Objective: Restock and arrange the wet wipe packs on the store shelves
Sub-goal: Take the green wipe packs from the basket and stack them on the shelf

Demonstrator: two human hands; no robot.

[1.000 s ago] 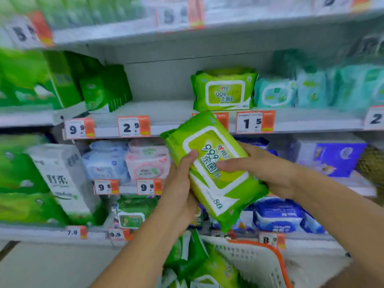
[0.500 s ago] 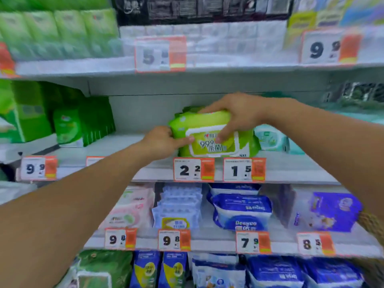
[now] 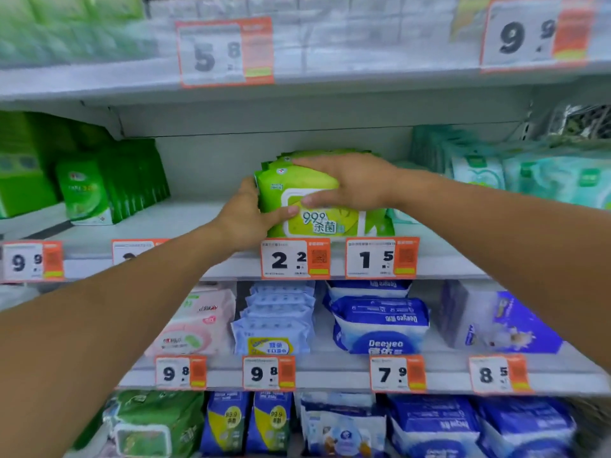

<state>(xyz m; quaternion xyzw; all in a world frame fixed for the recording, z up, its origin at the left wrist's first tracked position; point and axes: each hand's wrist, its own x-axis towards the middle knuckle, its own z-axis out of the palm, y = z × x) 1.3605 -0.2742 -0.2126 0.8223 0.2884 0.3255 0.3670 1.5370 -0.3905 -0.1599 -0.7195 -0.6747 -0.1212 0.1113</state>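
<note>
Head view: a lime-green wet wipe pack (image 3: 317,209) stands at the front edge of the middle shelf (image 3: 185,223), directly above the price tag reading 2.2 (image 3: 295,258), with more packs of the same green stacked behind it. Both hands are on it. The left hand (image 3: 244,219) has its grip clasped on the pack's left end — thumb across the front face, fingers hidden behind. The right hand (image 3: 350,183) grasps the pack from above, fingers curled over the top and thumb pressed on the white label. A second tag reading 1.5 (image 3: 382,257) sits just beside the first. On the shelf below, blue packs (image 3: 380,322) and a pink pack (image 3: 198,325) stand in rows.
</note>
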